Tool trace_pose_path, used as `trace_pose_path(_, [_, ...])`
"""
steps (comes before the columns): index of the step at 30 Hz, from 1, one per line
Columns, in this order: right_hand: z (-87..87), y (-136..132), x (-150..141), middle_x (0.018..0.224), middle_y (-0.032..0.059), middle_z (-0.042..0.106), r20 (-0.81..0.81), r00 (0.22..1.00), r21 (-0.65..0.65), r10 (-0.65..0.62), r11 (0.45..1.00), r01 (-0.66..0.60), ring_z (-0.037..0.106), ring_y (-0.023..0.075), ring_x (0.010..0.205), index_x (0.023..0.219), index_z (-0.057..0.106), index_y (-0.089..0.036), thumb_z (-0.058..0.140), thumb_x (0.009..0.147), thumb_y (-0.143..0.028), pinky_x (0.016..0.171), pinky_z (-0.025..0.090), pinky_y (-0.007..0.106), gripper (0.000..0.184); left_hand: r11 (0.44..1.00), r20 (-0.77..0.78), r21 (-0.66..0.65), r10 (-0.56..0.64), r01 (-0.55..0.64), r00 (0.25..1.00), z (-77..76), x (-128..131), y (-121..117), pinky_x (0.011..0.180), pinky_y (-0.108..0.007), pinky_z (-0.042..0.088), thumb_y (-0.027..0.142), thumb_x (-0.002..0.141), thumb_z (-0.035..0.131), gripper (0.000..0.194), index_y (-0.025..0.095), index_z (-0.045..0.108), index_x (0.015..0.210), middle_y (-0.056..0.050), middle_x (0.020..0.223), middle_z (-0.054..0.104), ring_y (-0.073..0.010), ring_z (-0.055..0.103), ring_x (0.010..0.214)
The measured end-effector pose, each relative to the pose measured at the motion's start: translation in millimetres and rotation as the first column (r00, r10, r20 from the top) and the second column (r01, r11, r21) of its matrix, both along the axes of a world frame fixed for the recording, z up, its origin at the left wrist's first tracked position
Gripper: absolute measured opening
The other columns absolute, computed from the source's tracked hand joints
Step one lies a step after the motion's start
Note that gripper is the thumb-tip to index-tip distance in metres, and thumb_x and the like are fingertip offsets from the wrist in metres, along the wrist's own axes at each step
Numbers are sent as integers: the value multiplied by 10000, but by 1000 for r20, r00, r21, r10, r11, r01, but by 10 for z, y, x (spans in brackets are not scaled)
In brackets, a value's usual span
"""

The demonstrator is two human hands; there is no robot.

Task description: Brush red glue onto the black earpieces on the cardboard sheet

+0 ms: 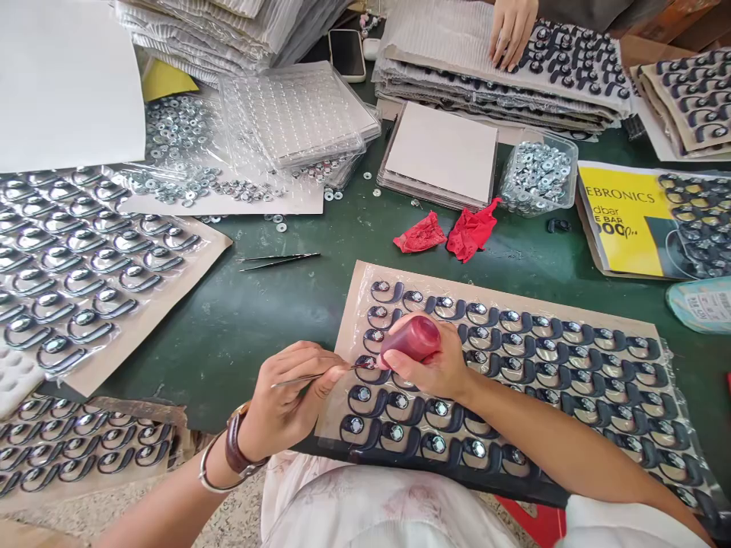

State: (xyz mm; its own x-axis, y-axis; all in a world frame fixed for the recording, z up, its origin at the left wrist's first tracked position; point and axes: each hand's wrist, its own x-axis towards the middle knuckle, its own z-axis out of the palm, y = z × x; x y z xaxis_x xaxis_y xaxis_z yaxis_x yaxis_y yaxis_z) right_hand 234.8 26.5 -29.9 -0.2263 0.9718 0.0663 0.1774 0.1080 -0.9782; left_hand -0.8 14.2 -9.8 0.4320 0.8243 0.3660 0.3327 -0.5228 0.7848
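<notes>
My right hand (434,365) is closed around a small dark-red bottle (412,339), held sideways over a cardboard sheet (351,323) covered with rows of black hook-shaped parts with shiny round centres (571,365). My left hand (285,396) pinches a thin metal tool (311,376). The tool's tip touches one of the parts at the sheet's left side, just under the bottle's mouth. The sheet lies on the green table (240,320) in front of me.
More sheets of the same parts lie at the left (68,259) and far right. Tweezers (279,260), two red crumpled rags (451,230), a tub of washers (540,171), clear trays (291,114) and a phone (346,53) sit beyond. Another person's hand (511,30) rests on a far stack.
</notes>
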Motion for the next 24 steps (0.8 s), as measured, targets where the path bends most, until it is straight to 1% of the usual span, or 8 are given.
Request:
trace_pose_path(5, [-4, 6, -14, 628, 29, 700, 32, 999, -11, 8, 1000, -7, 678, 194, 559, 831, 626, -206, 741, 792, -381, 565, 582, 322, 213, 999, 4, -49, 24, -24, 1000, -18, -6, 26, 708, -269, 535, 37, 884, 572, 181, 177, 669, 949, -7, 869, 734, -133, 689, 749])
trace_pose_path(10, [-9, 10, -17, 646, 31, 709, 62, 998, 2, 12, 1000, -12, 680, 193, 568, 869, 629, -203, 750, 786, -413, 571, 588, 319, 256, 989, 0, -136, 51, -51, 999, -10, -8, 56, 676, -241, 530, 95, 909, 577, 149, 188, 693, 921, -2, 847, 731, -121, 682, 730])
trace_pose_path(15, [6, 7, -30, 664, 17, 713, 72, 997, 92, 10, 996, -17, 677, 177, 556, 888, 618, -208, 761, 785, -399, 561, 579, 297, 261, 986, -23, -154, 66, -69, 998, 12, 6, 82, 663, -218, 529, 133, 931, 562, 170, 210, 714, 915, 12, 825, 736, -111, 689, 713])
trace_pose_path(17, [21, 17, -36, 697, 17, 724, 72, 997, 169, 11, 985, -23, 686, 167, 570, 893, 620, -203, 758, 792, -390, 564, 576, 280, 253, 984, -29, -160, 78, -81, 997, 17, 9, 83, 648, -217, 527, 148, 934, 561, 169, 205, 716, 897, 11, 817, 737, -111, 686, 696])
trace_pose_path(19, [28, 32, -39, 733, 13, 734, 88, 996, 284, 11, 958, -35, 694, 153, 588, 913, 619, -202, 753, 801, -379, 574, 571, 258, 248, 982, -36, -168, 86, -91, 996, 21, 9, 82, 635, -217, 528, 160, 936, 561, 174, 199, 718, 872, 6, 808, 735, -114, 684, 688])
trace_pose_path(20, [26, 39, -40, 741, 12, 735, 106, 994, 349, 9, 936, -45, 693, 147, 589, 926, 618, -200, 753, 801, -381, 569, 565, 250, 258, 981, -40, -171, 90, -96, 995, 22, 8, 83, 631, -216, 530, 165, 937, 560, 179, 196, 719, 862, 3, 807, 735, -117, 686, 691])
trace_pose_path(22, [18, 48, -41, 728, 11, 731, 156, 988, 476, 1, 876, -76, 677, 139, 561, 957, 612, -196, 766, 784, -425, 532, 540, 246, 326, 980, -48, -170, 95, -102, 994, 21, 5, 86, 628, -214, 535, 174, 937, 561, 182, 194, 723, 856, -4, 811, 735, -123, 691, 702])
trace_pose_path(24, [19, 47, -39, 705, 12, 726, 218, 976, 580, 15, 802, -142, 654, 139, 521, 985, 604, -191, 792, 739, -499, 485, 502, 257, 437, 981, -52, -160, 100, -107, 994, 16, 2, 92, 625, -211, 538, 175, 935, 564, 179, 191, 725, 859, -9, 815, 736, -125, 695, 704])
